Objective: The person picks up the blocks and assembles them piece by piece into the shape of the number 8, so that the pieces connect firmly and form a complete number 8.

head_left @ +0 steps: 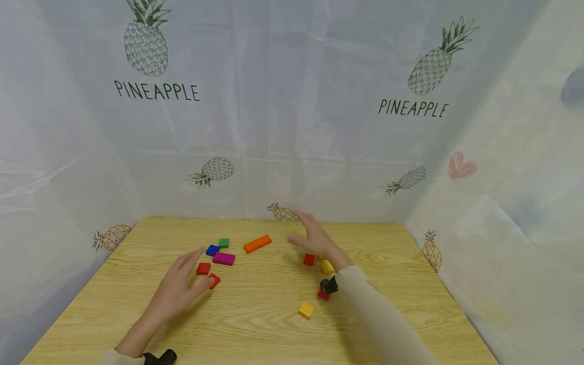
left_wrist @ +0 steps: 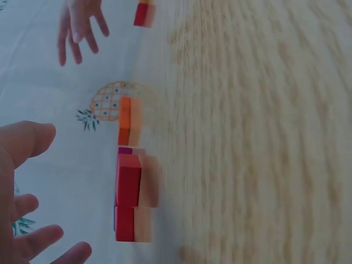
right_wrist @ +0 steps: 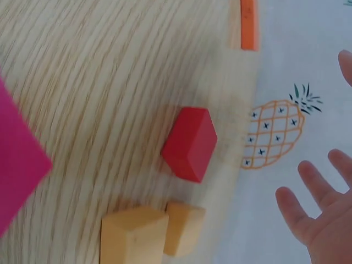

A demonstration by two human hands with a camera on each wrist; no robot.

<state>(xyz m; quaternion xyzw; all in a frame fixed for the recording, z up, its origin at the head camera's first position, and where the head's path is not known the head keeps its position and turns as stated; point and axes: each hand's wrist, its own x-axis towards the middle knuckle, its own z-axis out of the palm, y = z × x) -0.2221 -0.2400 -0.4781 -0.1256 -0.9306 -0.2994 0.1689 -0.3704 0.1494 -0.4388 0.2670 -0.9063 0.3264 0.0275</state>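
My left hand [head_left: 175, 289] hovers over the table's left side, fingers spread and holding nothing. Its thumb overlaps a red block [head_left: 214, 281] in the head view, while in the left wrist view the hand stands apart from that block [left_wrist: 128, 181]. Another red block [head_left: 203, 268] lies by its fingers. Just beyond are magenta [head_left: 224, 259], blue [head_left: 212, 250] and green [head_left: 223, 243] blocks. My right hand [head_left: 317, 241] is raised near the back edge with fingers extended, nothing in it. Below it sit a red block [right_wrist: 190, 144] and two yellow blocks [right_wrist: 135, 236], partly hidden by the wrist in the head view.
A long orange block [head_left: 257, 244] lies between the hands towards the back. Nearer me are a yellow block [head_left: 306, 309] and a pinkish-red block [head_left: 324, 294], partly covered by the right wrist camera [head_left: 329, 284]. A pineapple-printed curtain [head_left: 292, 126] encloses the wooden table [head_left: 255, 329].
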